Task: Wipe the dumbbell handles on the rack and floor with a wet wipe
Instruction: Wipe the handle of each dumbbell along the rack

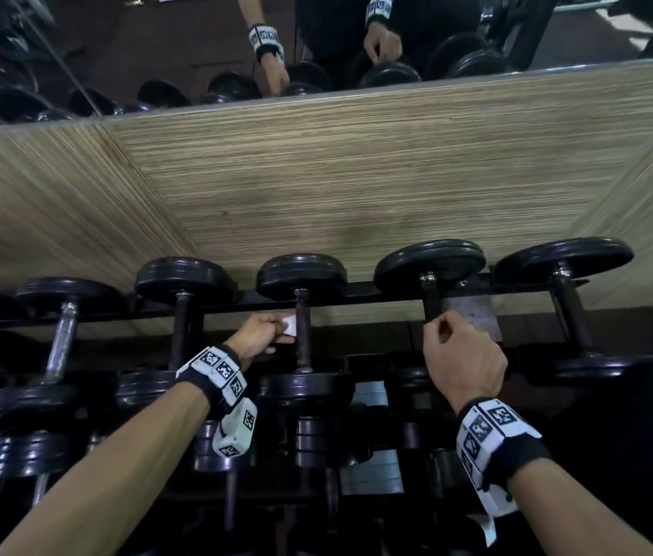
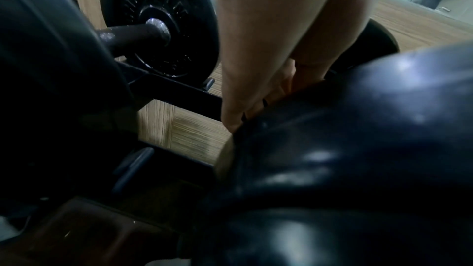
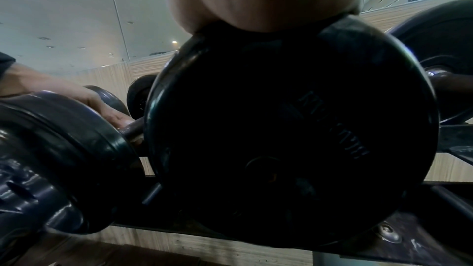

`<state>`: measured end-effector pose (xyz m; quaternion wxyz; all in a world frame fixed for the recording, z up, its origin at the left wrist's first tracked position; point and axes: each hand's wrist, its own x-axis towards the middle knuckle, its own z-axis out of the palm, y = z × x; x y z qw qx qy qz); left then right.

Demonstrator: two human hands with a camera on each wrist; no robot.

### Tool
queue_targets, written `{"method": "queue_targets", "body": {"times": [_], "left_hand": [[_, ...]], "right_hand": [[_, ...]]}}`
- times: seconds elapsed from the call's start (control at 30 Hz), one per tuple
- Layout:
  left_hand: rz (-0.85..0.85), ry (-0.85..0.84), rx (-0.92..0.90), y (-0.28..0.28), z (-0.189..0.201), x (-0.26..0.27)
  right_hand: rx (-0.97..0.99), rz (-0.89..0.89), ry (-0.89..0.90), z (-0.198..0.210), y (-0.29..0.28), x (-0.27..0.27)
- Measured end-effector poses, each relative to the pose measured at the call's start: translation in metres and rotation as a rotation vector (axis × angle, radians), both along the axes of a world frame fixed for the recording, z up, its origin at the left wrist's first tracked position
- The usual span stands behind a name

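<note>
The top rack (image 1: 236,305) carries 6 dumbbells side by side, each handle running front to back, far plates near the wood-panel wall (image 1: 356,186). The left hand (image 1: 254,335) pinches a white wet wipe (image 1: 289,323) against the 4th dumbbell handle (image 1: 303,331), narrow gaps either side. The right hand (image 1: 463,355) sits with fingers curled around the 5th handle (image 1: 432,307)

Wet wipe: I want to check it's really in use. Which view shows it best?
The head view: the wipe shows white in the left hand beside a dumbbell handle. The left wrist view shows only fingers; the right wrist view shows that hand, no clear wipe.
</note>
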<state>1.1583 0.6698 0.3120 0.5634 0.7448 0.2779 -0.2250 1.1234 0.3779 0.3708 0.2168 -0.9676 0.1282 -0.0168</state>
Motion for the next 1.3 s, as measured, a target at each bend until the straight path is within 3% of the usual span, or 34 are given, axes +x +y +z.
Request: {"method": "queue_targets", "body": {"times": [0.57, 0.97, 1.2, 1.3], "left_hand": [[0.033, -0.051, -0.046, -0.016, -0.001, -0.014], [-0.207, 0.018, 0.015, 0.008, 0.001, -0.035], [0.044, -0.128, -0.039, 0.0, 0.007, 0.012], [-0.001, -0.101, 0.009, 0.003, 0.007, 0.027]], "right_hand": [[0.02, 0.046, -0.035, -0.003, -0.004, -0.002], [0.031, 0.043, -0.072, -0.01, -0.006, 0.0], [0.017, 0.037, -0.072, -0.009, -0.005, 0.0], [0.005, 0.044, -0.043, -0.007, -0.005, 0.001]]}}
